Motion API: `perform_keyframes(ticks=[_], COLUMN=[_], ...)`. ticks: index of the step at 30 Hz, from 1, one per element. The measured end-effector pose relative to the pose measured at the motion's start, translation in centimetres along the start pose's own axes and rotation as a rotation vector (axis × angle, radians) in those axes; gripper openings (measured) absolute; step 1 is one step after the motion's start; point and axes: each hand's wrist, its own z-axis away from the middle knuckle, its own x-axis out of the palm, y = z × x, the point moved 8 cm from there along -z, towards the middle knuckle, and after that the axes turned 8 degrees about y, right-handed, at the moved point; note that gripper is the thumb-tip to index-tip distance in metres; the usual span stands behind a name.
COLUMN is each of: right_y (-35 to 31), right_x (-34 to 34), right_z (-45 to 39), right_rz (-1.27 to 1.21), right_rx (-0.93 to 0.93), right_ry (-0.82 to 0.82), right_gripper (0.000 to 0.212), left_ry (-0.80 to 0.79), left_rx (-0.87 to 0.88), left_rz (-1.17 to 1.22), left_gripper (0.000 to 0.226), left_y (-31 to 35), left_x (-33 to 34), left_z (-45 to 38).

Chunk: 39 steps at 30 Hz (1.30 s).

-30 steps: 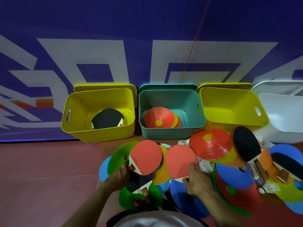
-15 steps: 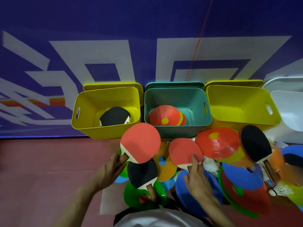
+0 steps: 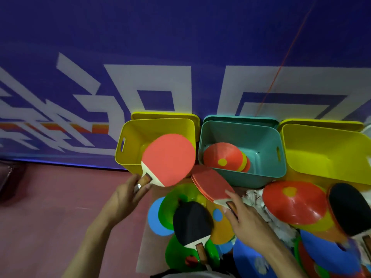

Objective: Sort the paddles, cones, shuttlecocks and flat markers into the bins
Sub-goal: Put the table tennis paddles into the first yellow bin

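My left hand (image 3: 125, 197) grips the handle of a red paddle (image 3: 169, 158) and holds its blade over the front edge of the left yellow bin (image 3: 128, 145). My right hand (image 3: 244, 219) grips a second red paddle (image 3: 210, 182), tilted edge-on, in front of the teal bin (image 3: 267, 169). The teal bin holds red and yellow cones (image 3: 222, 157). A black paddle (image 3: 191, 223) lies on green and blue flat markers (image 3: 166, 207) near me. White shuttlecocks (image 3: 255, 194) show between my right hand and a red cone (image 3: 293, 201).
A second yellow bin (image 3: 321, 149) stands right of the teal one. Another black paddle (image 3: 350, 209) and a heap of blue, red and orange markers (image 3: 329, 255) lie at the right. A blue wall with white lettering rises behind the bins. Red floor lies to the left.
Both hands have lifted their red paddles up and forward. The left paddle now hangs over the left yellow bin; the right paddle has tilted on edge near the teal bin.
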Motion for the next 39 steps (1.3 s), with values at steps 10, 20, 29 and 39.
perform_keyframes(ticks=[10, 20, 29, 39], right_y=[-6.6, -9.6, -14.0, -12.8], right_x=[-0.8, 0.4, 9.8, 11.4], right_z=[-4.8, -11.5, -24.2, -26.6], right_rz=[-0.117, 0.041, 0.349, 0.269], right_rx=[-0.045, -0.033, -0.145, 0.02], right_ry=[0.04, 0.053, -0.082, -0.09], right_gripper=[0.052, 0.053, 0.054, 0.041], left_ry=[-0.225, -0.853, -0.476, 0.089], left_rx=[-0.205, -0.303, -0.137, -0.029], left_rz=[-0.329, -0.644, -0.527, 0.18], left_gripper=[0.042, 0.069, 0.037, 0.024], left_y=[-9.9, -18.8, -14.3, -9.9], left_x=[-0.6, 8.3, 2.2, -5.5], left_z=[-14.8, -18.0, -19.4, -8.6])
